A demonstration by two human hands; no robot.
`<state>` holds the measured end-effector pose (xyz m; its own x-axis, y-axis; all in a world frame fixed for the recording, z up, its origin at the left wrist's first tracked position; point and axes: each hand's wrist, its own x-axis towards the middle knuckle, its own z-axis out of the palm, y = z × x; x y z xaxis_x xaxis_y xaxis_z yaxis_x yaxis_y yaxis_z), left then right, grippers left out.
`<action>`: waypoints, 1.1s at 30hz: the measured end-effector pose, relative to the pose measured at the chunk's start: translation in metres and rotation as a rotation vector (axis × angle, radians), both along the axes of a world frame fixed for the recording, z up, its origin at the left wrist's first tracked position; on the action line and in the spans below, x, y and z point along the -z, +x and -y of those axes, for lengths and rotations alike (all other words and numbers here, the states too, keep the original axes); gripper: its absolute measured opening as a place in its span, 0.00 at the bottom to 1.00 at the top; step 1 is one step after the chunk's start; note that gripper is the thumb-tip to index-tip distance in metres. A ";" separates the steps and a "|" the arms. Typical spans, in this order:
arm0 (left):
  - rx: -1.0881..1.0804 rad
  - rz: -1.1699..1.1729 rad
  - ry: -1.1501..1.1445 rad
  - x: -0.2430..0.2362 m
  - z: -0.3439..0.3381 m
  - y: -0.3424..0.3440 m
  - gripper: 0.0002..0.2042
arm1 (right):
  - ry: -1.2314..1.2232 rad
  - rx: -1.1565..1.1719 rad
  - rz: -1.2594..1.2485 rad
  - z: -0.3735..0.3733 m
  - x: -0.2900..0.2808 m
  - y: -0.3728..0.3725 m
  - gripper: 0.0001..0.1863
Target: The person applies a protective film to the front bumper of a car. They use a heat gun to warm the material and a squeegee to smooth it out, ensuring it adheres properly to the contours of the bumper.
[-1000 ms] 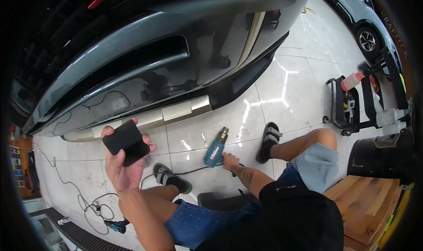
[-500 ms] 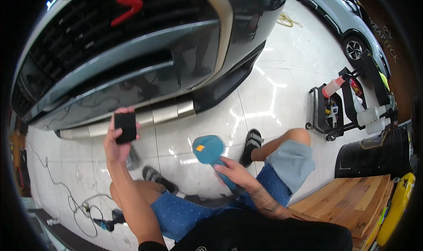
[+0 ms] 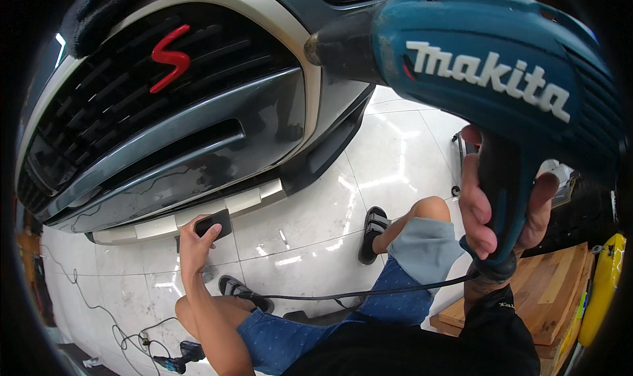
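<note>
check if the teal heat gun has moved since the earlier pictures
Yes, upward: the heat gun was well below the car's beige grille border; now the right hand holds it with its nozzle overlapping that border in view.

Includes one bare left hand (image 3: pixel 196 245) plus one bare right hand (image 3: pixel 476 211), two in all. Numbers one teal-and-black plastic heat gun (image 3: pixel 488 39), one flat black rectangular piece (image 3: pixel 222 222), one black cord (image 3: pixel 369 293) joined to the heat gun. Adds two black-and-grey strapped sandals (image 3: pixel 376 224), one pair of dotted blue denim shorts (image 3: pixel 273 336), one dark grey car (image 3: pixel 257 112), one curved red emblem (image 3: pixel 173 59), one long yellow object (image 3: pixel 604 290).
</note>
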<state>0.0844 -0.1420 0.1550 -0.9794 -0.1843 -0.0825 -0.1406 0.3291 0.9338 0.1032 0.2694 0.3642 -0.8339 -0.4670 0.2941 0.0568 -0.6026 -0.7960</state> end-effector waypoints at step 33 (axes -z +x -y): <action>0.439 -0.730 -1.014 -0.226 -0.132 -0.120 0.12 | -0.040 0.019 0.121 0.001 0.000 -0.013 0.37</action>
<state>-0.0360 -0.0102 0.3813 -0.7332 0.4905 0.4710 0.5826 0.8103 0.0631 0.0897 0.2689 0.3642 -0.8732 -0.4405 0.2086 0.1394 -0.6358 -0.7592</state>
